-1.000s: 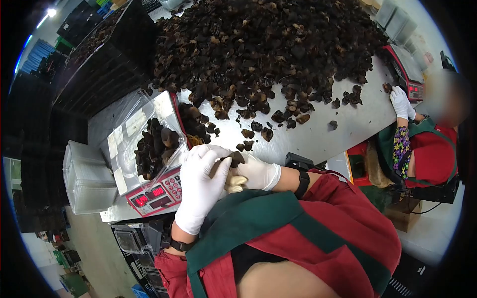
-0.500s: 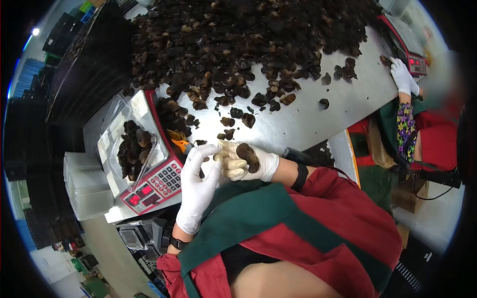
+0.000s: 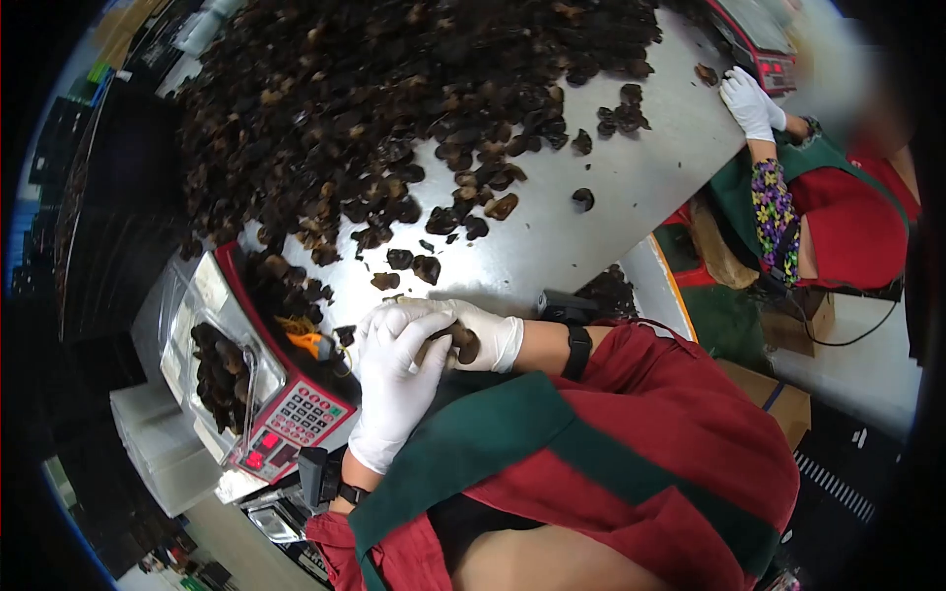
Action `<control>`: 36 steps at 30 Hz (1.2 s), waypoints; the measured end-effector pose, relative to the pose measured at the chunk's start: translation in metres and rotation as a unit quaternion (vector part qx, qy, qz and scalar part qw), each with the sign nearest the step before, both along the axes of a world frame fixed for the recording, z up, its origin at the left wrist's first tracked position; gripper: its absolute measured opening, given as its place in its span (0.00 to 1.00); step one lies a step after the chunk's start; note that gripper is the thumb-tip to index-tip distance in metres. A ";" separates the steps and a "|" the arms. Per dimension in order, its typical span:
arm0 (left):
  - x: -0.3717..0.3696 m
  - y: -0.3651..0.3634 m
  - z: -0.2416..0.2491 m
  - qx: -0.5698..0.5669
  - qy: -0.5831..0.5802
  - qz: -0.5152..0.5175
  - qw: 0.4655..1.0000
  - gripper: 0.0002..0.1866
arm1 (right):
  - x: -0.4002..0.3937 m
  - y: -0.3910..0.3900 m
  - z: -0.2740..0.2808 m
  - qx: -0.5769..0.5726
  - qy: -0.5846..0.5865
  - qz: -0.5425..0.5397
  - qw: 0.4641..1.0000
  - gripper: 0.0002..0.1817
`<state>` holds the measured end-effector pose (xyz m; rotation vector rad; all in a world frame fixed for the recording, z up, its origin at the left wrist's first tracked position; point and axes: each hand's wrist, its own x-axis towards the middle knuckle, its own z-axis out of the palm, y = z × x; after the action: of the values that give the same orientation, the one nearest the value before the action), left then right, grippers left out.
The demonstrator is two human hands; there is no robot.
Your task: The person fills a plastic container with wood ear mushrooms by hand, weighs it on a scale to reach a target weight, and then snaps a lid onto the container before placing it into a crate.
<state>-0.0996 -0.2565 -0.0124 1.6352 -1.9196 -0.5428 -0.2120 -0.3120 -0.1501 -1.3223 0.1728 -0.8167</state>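
Both my hands wear white gloves and meet low in front of my apron, by the table's near edge. A brown wood ear mushroom (image 3: 463,343) rests in my right hand (image 3: 492,333), whose fingers curl round it and are partly covered. My left hand (image 3: 399,360) lies over the right fingers, its own bent and pressed onto the mushroom's left side. Left of them stands a red scale (image 3: 301,419), with a clear plastic tray of wood ear mushrooms (image 3: 219,374) on it. An orange-handled tool (image 3: 311,343) lies beside the scale.
A large heap of wood ear mushrooms (image 3: 365,108) covers the far metal table (image 3: 547,231), with loose pieces nearer me. Stacked clear containers (image 3: 163,448) stand left of the scale. At right, a co-worker's gloved hands (image 3: 749,103) are near another red scale (image 3: 774,71).
My left hand has closed over the right fingers and the mushroom, where its fingertips were pinched just left of them before. The view has turned, shifting the table and heap leftward.
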 end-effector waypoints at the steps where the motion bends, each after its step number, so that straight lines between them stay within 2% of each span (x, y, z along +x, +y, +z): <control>1: -0.002 -0.002 -0.002 -0.014 -0.010 -0.006 1.000 0.18 | -0.012 -0.006 0.020 0.336 0.040 0.089 0.937 0.16; 2: -0.002 -0.002 -0.006 -0.015 -0.008 -0.014 1.000 0.18 | -0.022 -0.011 0.034 0.629 0.068 0.168 0.756 0.21; 3: -0.001 -0.002 -0.011 -0.026 -0.013 -0.008 1.000 0.20 | -0.029 -0.016 0.037 0.621 0.052 0.182 0.761 0.25; 4: -0.002 -0.003 -0.014 -0.036 -0.017 0.000 0.999 0.21 | -0.036 -0.020 0.043 0.622 0.050 0.176 0.761 0.25; 5: -0.005 -0.005 -0.011 -0.025 0.034 0.002 0.999 0.26 | -0.043 -0.024 0.050 0.577 0.078 0.143 0.800 0.25; 6: -0.007 -0.005 -0.009 -0.024 0.037 -0.003 0.999 0.26 | -0.050 -0.029 0.058 0.530 0.105 0.109 0.834 0.25; 7: -0.007 -0.002 -0.007 -0.013 0.042 0.019 0.999 0.27 | -0.059 -0.038 0.067 0.443 0.127 0.098 0.882 0.23; 8: -0.007 0.002 -0.007 -0.001 0.047 0.041 0.998 0.29 | -0.067 -0.048 0.077 0.390 0.130 0.058 0.910 0.19; 10: 0.003 0.011 -0.011 0.012 0.038 0.027 0.999 0.30 | -0.087 -0.074 0.062 0.254 0.137 -0.040 0.957 0.13; 11: 0.006 0.015 -0.012 0.024 0.037 0.035 0.998 0.29 | -0.092 -0.090 0.059 0.047 0.199 -0.150 0.967 0.14; 12: 0.009 0.020 -0.013 0.035 0.035 0.044 0.998 0.29 | -0.095 -0.105 0.061 -0.163 0.249 -0.251 0.921 0.17; 14: 0.012 0.027 -0.011 0.042 0.040 0.049 0.997 0.28 | -0.102 -0.120 0.079 -0.264 0.397 -0.297 0.827 0.23; 15: 0.013 0.031 -0.012 0.039 0.048 0.060 0.996 0.28 | -0.104 -0.131 0.064 -0.330 0.408 -0.310 0.793 0.18; 16: 0.014 0.034 -0.012 0.036 0.057 0.069 0.995 0.28 | -0.107 -0.139 0.054 -0.329 0.409 -0.310 0.793 0.18; 19: 0.017 0.042 -0.011 0.030 0.061 0.084 0.994 0.28 | -0.111 -0.153 0.047 -0.280 0.425 -0.222 0.832 0.08; 24: 0.021 0.053 -0.011 0.031 0.076 0.108 0.991 0.28 | -0.110 -0.150 0.041 -0.275 0.444 -0.243 0.817 0.11; 26: 0.024 0.056 -0.012 0.037 0.092 0.109 0.989 0.28 | -0.107 -0.153 0.039 -0.318 0.426 -0.286 0.798 0.18; 27: 0.026 0.057 -0.010 0.035 0.092 0.108 0.989 0.28 | -0.104 -0.153 0.040 -0.312 0.420 -0.284 0.804 0.23; 28: 0.027 0.058 -0.008 0.033 0.091 0.113 0.989 0.28 | -0.104 -0.154 0.045 -0.315 0.419 -0.284 0.803 0.23; 30: 0.029 0.059 -0.006 0.031 0.092 0.119 0.988 0.28 | -0.101 -0.150 0.066 -0.320 0.516 -0.227 0.762 0.22; 31: 0.031 0.060 -0.007 0.026 0.096 0.118 0.988 0.28 | -0.101 -0.156 0.058 -0.342 0.514 -0.214 0.757 0.18; 34: 0.035 0.065 -0.009 0.019 0.107 0.114 0.988 0.28 | -0.101 -0.164 0.049 -0.358 0.520 -0.212 0.746 0.15; 36: 0.038 0.065 -0.009 0.011 0.113 0.117 0.987 0.27 | -0.103 -0.161 0.055 -0.357 0.495 -0.210 0.764 0.14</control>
<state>-0.0612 -0.1915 -0.0213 1.7041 -1.5386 -0.6240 -0.3150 -0.4729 -0.0951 -2.4261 1.1231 -0.4524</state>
